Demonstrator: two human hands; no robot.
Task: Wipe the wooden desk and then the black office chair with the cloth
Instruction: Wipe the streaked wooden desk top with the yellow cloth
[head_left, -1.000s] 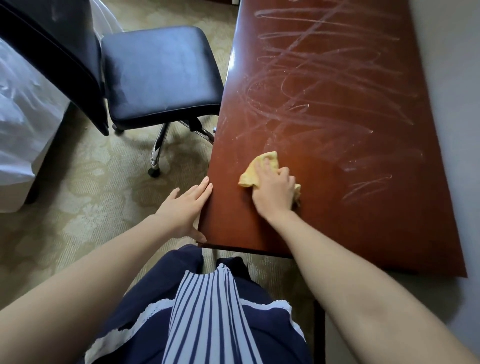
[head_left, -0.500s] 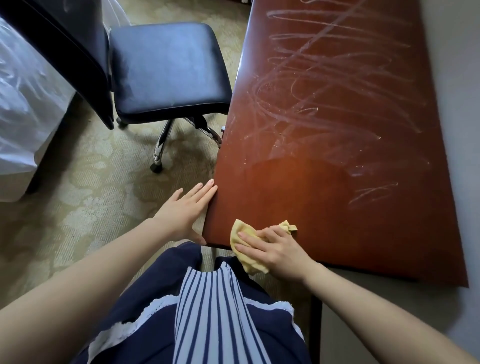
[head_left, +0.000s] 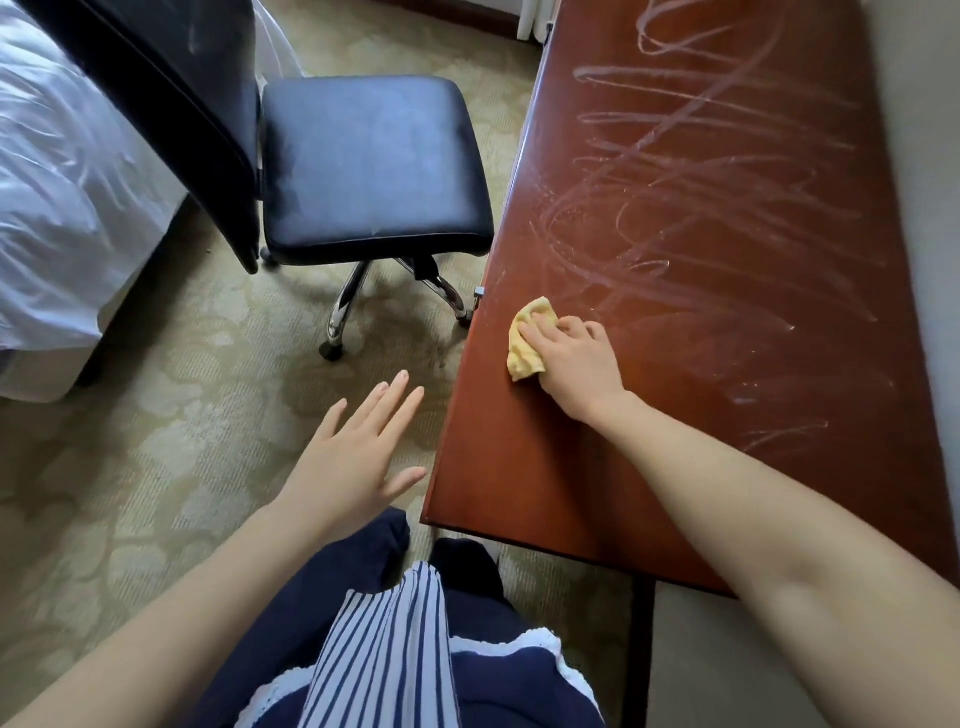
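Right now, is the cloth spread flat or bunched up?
Bunched up: the yellow cloth is crumpled under the right hand on the desk, not spread flat.

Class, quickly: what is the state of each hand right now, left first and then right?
Left hand: open, fingers straight and spread, holding nothing.
Right hand: closed on the crumpled yellow cloth, pressing it onto the reddish-brown wooden desk.

Wooden desk (head_left: 675, 364): glossy reddish-brown finish, streaked with pale dusty smears. Cloth (head_left: 524, 338): soft yellow fabric, crumpled. Black office chair (head_left: 374, 166): smooth leather-like seat with slight sheen, polished chrome legs.
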